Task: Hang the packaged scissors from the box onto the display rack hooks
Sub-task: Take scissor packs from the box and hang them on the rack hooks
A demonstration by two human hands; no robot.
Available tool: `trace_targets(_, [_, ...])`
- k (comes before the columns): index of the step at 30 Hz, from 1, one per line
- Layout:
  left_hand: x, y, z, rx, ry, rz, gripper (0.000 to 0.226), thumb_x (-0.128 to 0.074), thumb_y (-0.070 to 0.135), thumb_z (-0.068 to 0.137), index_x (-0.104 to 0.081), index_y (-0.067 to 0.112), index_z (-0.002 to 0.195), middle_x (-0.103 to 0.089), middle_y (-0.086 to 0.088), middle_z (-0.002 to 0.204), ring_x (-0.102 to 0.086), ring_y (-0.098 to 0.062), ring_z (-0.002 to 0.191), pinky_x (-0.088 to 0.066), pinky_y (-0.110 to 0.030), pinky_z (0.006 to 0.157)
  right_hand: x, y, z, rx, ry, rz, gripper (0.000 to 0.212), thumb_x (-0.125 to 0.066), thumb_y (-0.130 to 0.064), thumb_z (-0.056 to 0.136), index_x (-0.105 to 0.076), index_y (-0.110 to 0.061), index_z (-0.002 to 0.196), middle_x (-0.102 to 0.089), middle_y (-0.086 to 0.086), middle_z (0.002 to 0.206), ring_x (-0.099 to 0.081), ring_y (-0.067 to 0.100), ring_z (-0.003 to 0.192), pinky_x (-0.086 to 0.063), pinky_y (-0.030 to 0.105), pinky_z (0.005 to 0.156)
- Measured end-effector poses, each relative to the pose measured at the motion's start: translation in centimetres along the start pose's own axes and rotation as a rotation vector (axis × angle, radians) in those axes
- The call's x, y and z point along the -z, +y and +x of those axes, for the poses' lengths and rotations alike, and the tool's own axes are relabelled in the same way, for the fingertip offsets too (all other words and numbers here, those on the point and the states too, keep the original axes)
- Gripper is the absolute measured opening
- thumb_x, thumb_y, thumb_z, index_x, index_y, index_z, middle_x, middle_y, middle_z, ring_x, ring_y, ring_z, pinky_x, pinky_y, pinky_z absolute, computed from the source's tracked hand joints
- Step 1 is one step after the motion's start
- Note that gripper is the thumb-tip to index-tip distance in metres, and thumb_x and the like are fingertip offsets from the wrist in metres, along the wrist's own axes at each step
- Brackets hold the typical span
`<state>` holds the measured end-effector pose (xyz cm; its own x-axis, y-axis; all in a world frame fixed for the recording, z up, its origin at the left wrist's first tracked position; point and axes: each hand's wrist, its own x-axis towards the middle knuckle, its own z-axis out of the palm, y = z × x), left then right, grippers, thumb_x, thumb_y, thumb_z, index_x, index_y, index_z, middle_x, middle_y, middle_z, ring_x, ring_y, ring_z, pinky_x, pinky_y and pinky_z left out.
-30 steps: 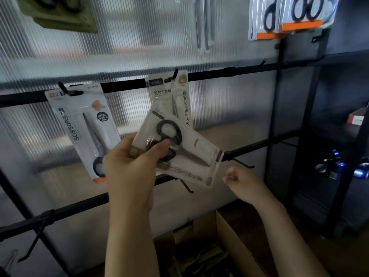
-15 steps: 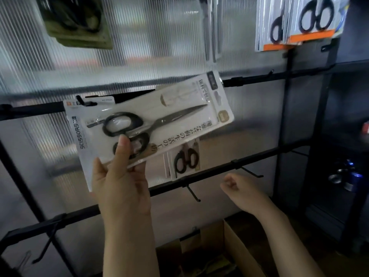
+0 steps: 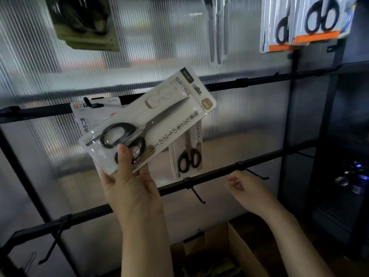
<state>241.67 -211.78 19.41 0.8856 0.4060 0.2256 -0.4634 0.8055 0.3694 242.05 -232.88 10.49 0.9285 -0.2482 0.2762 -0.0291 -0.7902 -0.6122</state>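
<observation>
The left hand (image 3: 129, 188) has its grip on the lower end of a packaged scissors (image 3: 147, 124), thumb across the front over the black handles, fingers behind. The pack slants up and to the right from the grip, its hang hole near the upper rail (image 3: 249, 82) of the display rack. The right hand (image 3: 245, 188) hangs loosely curled, grasping nothing, above the cardboard box (image 3: 235, 254).
</observation>
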Motion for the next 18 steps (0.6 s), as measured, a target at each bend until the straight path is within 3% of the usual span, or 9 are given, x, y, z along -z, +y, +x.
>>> trace_targets(4, [-0.5,-0.2,0.2,-0.038,0.029,-0.037,0.042,-0.061,0.008,0.088,-0.050,0.008,0.129,-0.067,0.007,0.088,-0.067,-0.005,0.083,-0.053,-0.019,0.073,0.5,0.2,-0.3,0.012,-0.004,-0.002,0.026,-0.049,-0.030,0.097,-0.054,-0.021,0.121,-0.055,-0.009,0.107,-0.052,0.004,0.099,-0.043,0.020,0.083])
trace_targets(9, [-0.2,-0.3,0.7,-0.078,0.044,-0.041,0.052,-0.067,0.011,0.083,-0.048,0.009,0.132,-0.070,0.000,0.098,-0.067,-0.013,0.096,-0.054,-0.028,0.083,0.7,0.8,-0.4,0.017,0.013,0.003,0.026,-0.050,-0.031,0.096,-0.055,-0.023,0.120,-0.056,-0.010,0.108,-0.053,0.004,0.098,-0.045,0.021,0.084])
trace_targets(12, [0.0,-1.0,0.6,-0.069,0.087,-0.012,0.044,-0.066,0.013,0.085,-0.052,0.016,0.127,-0.070,0.001,0.103,-0.067,-0.013,0.101,-0.053,-0.026,0.084,0.2,0.7,-0.2,0.031,0.008,0.013,0.025,-0.051,-0.032,0.095,-0.055,-0.025,0.119,-0.054,-0.012,0.105,-0.052,0.002,0.096,-0.045,0.019,0.084])
trace_targets(16, [0.7,-2.3,0.5,-0.034,0.123,0.002,0.041,-0.064,0.011,0.088,-0.054,0.010,0.127,-0.070,0.001,0.103,-0.065,-0.012,0.100,-0.050,-0.031,0.095,-0.2,0.8,0.0,0.031,0.006,0.008,0.027,-0.051,-0.031,0.096,-0.055,-0.023,0.121,-0.052,-0.014,0.101,-0.051,0.002,0.095,-0.045,0.019,0.083])
trace_targets(18, [1.5,-3.5,0.2,-0.007,0.159,0.073,0.031,-0.064,0.012,0.088,-0.060,0.014,0.118,-0.069,0.000,0.109,-0.066,-0.012,0.101,-0.052,-0.027,0.090,-0.3,0.8,0.0,0.013,0.000,0.020,0.028,-0.050,-0.030,0.096,-0.054,-0.023,0.122,-0.051,-0.013,0.102,-0.051,0.003,0.095,-0.043,0.019,0.083])
